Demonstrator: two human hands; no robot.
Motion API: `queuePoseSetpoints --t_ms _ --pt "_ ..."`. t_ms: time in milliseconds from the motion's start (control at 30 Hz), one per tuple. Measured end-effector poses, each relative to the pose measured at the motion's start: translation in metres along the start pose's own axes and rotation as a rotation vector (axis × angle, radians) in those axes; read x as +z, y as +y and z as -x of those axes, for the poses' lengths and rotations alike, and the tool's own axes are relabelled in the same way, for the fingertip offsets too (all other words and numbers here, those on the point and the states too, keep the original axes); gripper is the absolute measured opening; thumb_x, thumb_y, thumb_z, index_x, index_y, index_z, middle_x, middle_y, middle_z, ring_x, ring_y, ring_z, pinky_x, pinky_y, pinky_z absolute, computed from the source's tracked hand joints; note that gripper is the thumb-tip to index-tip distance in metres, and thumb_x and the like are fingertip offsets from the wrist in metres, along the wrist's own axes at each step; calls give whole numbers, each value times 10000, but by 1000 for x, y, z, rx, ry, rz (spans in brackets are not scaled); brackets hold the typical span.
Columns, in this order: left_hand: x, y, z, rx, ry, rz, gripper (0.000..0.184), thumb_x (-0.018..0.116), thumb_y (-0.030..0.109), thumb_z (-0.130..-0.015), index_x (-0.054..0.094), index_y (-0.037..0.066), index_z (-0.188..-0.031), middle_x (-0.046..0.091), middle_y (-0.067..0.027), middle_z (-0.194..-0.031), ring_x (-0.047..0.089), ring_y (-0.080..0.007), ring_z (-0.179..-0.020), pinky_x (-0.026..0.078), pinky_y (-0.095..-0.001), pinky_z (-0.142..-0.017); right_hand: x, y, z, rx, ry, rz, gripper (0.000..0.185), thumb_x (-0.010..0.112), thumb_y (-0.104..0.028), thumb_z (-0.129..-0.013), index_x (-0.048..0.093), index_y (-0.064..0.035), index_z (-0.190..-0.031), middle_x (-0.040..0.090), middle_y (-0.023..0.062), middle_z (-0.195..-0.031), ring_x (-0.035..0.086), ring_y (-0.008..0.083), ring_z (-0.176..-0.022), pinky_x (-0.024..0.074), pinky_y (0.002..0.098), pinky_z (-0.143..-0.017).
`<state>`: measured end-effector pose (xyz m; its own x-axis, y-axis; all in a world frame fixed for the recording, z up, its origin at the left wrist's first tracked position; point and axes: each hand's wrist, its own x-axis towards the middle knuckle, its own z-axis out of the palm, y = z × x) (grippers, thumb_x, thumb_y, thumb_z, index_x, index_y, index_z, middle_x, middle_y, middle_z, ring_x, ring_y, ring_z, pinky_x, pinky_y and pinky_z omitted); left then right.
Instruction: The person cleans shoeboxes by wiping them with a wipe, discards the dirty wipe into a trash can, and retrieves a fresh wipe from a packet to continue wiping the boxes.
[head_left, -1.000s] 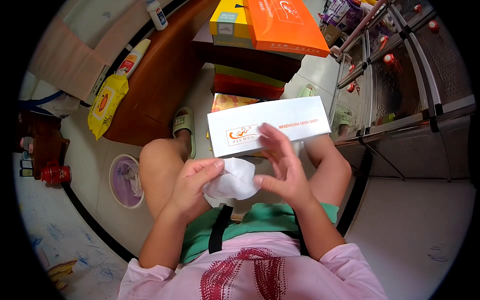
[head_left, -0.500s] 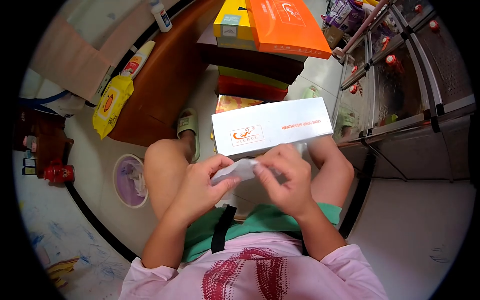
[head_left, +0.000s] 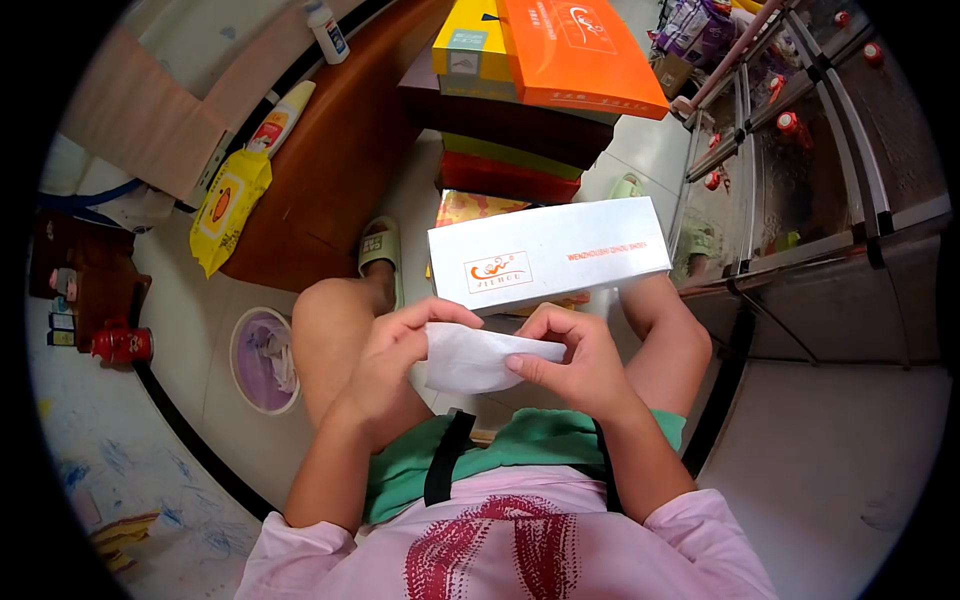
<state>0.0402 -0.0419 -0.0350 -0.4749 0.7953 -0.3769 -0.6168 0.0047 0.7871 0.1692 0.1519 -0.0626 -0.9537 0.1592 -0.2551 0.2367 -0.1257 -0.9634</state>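
Note:
A folded white wipe (head_left: 465, 362) is stretched between my two hands, above my lap. My left hand (head_left: 395, 345) holds it at its left end, with the forefinger reaching along the upper edge. On the other side my right hand (head_left: 580, 360) pinches the wipe, the thumb lying on the face towards me and the fingers curled behind. Just beyond both hands lies a white shoe box (head_left: 545, 250) with orange print on its lid. What it rests on is mostly hidden.
Behind the white box rises a stack of boxes, with an orange box (head_left: 585, 50) and a yellow box (head_left: 475, 65) on top. At left are a yellow wipes pack (head_left: 230, 208), a white bottle (head_left: 326, 32) and a lilac bin (head_left: 262, 362). Framed glass panels (head_left: 800, 180) stand at right.
The wipe, crumpled before, is spread flatter and wider. My right hand has turned so its thumb lies across the wipe. My left thumb has drawn back from its front.

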Motion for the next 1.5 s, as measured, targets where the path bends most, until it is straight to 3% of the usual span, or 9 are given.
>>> queuePoseSetpoints --t_ms 133,233,300,367,400,500,600,1100,1500 --pt "-21 -10 -9 33 -92 -27 377 535 124 -906 542 -19 -1254 646 -84 -1094 613 -152 -1008 474 -282 -883 5 7 1 -64 23 -164 168 750 -47 -800 589 -1 -784 657 75 -957 606 105 -858 498 262 -729" --pt "-10 -17 -19 409 156 -381 499 690 58 -843 503 -3 -1303 662 -88 -1104 625 -173 -1037 473 -319 -915 7 0 -1 -281 402 -131 175 721 -9 -785 552 -20 -742 664 105 -974 643 178 -888 517 296 -756" --pt "-20 -12 -28 403 180 -630 757 792 43 -729 428 22 -1392 610 -134 -1244 573 -249 -1172 439 -372 -1002 6 -13 -11 -741 739 538 173 705 14 -753 537 -28 -746 667 145 -979 671 271 -922 526 338 -808" --pt "-14 -7 -34 558 329 -1217 991 840 90 -650 309 52 -1486 490 -174 -1392 445 -332 -1320 357 -429 -1099 6 -7 -22 -775 746 663 194 733 20 -722 550 -23 -767 659 176 -1014 656 352 -1001 512 401 -885" --pt "-17 -7 -38 448 293 -1164 1149 866 100 -585 213 61 -1530 381 -195 -1480 316 -375 -1404 280 -457 -1154 7 1 -32 -752 667 760 201 753 2 -719 562 -17 -780 653 178 -1046 638 365 -1037 496 421 -917" --pt "-25 -15 -51 442 305 -1164 1286 924 128 -520 154 83 -1549 358 -228 -1509 345 -351 -1417 295 -428 -1159 12 13 -36 -638 439 844 262 784 -63 -733 638 18 -935 629 187 -1182 576 393 -1151 452 457 -995" --pt "-31 -18 -56 433 261 -967 1290 904 98 -527 124 103 -1554 351 -235 -1509 354 -356 -1418 302 -435 -1158 12 22 -40 -630 462 869 514 730 -58 -772 598 31 -1261 588 199 -1318 556 385 -1200 445 462 -1019" --pt "-38 -20 -59 419 311 -837 1179 818 26 -549 186 138 -1538 495 -197 -1435 439 -334 -1383 383 -393 -1106 45 13 -88 -529 229 1276 643 634 -35 -746 522 -26 -1379 494 133 -1440 449 381 -1293 385 452 -1090" --pt "-40 -27 -64 436 293 -748 1149 808 27 -556 196 109 -1525 456 -238 -1442 425 -344 -1392 358 -390 -1137 49 9 -95 -612 260 1137 378 692 -50 -752 624 -14 -1123 579 142 -1221 512 374 -1187 446 454 -983"
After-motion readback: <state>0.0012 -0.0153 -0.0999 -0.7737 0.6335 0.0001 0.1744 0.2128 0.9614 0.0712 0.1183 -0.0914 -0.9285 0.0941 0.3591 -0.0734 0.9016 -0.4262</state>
